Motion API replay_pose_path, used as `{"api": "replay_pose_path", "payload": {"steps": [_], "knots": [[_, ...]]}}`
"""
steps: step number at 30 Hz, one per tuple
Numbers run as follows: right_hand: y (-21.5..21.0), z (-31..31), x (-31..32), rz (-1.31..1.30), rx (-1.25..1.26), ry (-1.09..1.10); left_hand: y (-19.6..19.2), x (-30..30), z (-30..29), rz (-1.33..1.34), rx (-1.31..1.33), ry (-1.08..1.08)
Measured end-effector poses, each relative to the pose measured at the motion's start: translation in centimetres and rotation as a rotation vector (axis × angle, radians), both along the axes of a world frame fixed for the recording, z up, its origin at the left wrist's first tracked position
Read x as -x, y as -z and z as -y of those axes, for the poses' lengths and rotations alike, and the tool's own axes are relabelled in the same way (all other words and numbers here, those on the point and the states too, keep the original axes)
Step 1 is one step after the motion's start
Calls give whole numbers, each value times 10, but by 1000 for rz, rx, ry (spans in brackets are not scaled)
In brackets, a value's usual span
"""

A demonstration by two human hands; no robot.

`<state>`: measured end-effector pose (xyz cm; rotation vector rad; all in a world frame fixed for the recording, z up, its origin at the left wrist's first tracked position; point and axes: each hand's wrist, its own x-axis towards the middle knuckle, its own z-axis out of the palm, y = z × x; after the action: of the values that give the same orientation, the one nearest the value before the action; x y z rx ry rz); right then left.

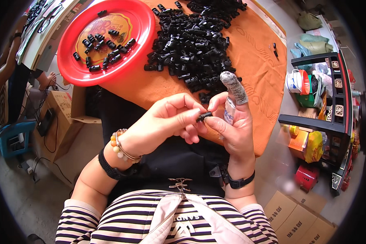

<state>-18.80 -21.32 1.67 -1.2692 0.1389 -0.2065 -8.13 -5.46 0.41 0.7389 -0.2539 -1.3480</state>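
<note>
A small black plastic clip [204, 116] sits between both hands, above the person's lap and just in front of the surface edge. The left hand [166, 122] pinches one end of it between thumb and fingers [190, 115], pressed together on the piece. The right hand [232, 126] takes the other end between thumb and a lower finger, while its forefinger, wrapped in a grey fabric guard [235, 87], stands up clear of the clip.

The piece looks light, stiff and smooth, probably a little slippery, and too short for more than a fingertip grip; holding it by its two ends seems the sound way, leaving the middle free.

The surface carries an orange cloth [256, 61], soft enough that parts should not roll far. A heap of the same black clips [191, 44] lies on it, and a red round tray [142, 28] to the left holds a scattered few. Cardboard boxes [297, 219] and a dark shelf unit [333, 118] crowd the floor around.
</note>
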Motion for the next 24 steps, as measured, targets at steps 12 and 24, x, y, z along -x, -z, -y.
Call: {"api": "replay_pose_path", "payload": {"steps": [12,24], "knots": [[9,-11,-10,9,100,99,5,-4,-4,-293,99,-15],[-4,-21,0,-179,122,52,10,-4,-8,-238,196,-190]]}}
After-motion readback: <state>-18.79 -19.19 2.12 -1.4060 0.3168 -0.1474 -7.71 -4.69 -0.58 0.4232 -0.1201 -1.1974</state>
